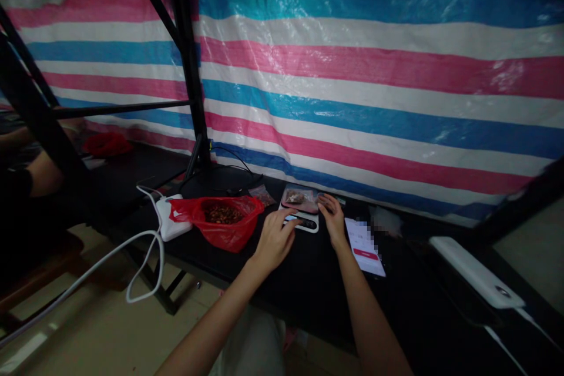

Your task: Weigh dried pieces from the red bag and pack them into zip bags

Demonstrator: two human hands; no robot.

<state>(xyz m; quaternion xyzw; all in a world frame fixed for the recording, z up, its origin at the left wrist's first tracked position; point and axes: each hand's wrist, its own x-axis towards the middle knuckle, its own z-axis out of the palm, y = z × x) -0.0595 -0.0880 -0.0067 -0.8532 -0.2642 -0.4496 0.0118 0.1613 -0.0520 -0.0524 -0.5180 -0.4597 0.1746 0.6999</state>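
A small white scale (302, 211) sits on the black table (308, 282), with a clear packet of brown bits (299, 198) lying on its platform. My left hand (274, 241) rests at the scale's front, its index finger stretched onto the dark display strip and the other fingers curled. My right hand (333, 217) is at the scale's right edge, fingers apart and touching the platform beside the packet. Left of my left hand lies an open red plastic bag (222, 220) holding brown pieces.
A phone with a lit screen (365, 245) lies right of my right hand. A white power adapter (170, 217) with a looping cable sits left of the bag; another white device (478, 273) lies far right. Black frame posts (187, 59) rise behind. A person's arm (37, 173) shows at far left.
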